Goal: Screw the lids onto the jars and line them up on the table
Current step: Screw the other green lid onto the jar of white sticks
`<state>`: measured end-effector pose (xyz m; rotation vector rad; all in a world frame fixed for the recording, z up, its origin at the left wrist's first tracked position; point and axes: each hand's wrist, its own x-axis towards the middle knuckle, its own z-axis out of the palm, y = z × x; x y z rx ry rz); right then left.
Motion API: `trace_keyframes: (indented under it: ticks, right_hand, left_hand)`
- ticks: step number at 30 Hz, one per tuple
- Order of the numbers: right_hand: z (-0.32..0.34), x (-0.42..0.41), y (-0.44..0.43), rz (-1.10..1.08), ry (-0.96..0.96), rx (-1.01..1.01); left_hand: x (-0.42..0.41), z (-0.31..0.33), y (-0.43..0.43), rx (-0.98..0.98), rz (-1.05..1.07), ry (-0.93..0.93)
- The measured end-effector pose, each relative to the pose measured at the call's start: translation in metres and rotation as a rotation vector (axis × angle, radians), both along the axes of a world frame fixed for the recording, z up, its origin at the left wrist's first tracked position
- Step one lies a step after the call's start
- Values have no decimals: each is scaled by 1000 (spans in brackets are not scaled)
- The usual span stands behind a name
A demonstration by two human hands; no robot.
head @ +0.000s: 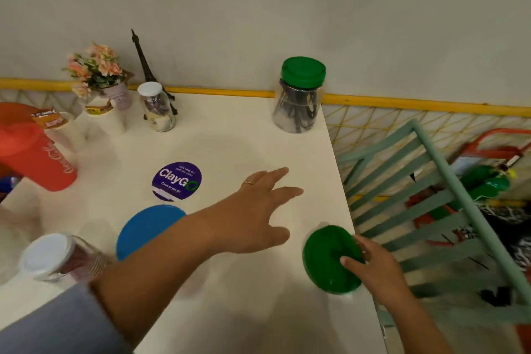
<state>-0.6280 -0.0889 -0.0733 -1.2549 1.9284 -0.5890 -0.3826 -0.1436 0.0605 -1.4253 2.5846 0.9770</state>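
My left hand [258, 210] reaches across the white table [230, 141] with its fingers spread and nothing in it. My right hand [373, 264] grips a green lid [327, 259] at the table's right edge, thumb on top and fingers around its rim. I cannot tell whether a jar stands under it. A blue lid [143, 227] lies partly hidden behind my left forearm. A clear jar with a green lid [300, 95] stands upright at the back right corner. A small jar with a white lid [156, 106] stands at the back, and another white-lidded jar [54, 256] is blurred at the lower left.
A red cup [31, 149], paper cups [60, 126], a flower pot [100, 75] and a small tower model [146, 66] crowd the back left. A purple round sticker [176, 181] marks the table's middle. A green slatted chair [425, 210] stands just past the right edge.
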Motion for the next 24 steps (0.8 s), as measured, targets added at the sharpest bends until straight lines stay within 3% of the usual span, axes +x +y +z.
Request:
trace_keyframes:
  ticks: [4,11,18,24]
  right_hand:
    - [1,17,7,-121,198,-34]
    - [61,66,18,-209,213,-222]
    - [158,155,35,-58,-141,-588]
    - [205,249,36,162,-366,-710]
  left_hand:
    - [15,-5,29,20,-13,64]
    - [61,16,53,-31,-7,164]
    - [119,42,68,-85,106,334]
    - [187,51,82,-145,243,455]
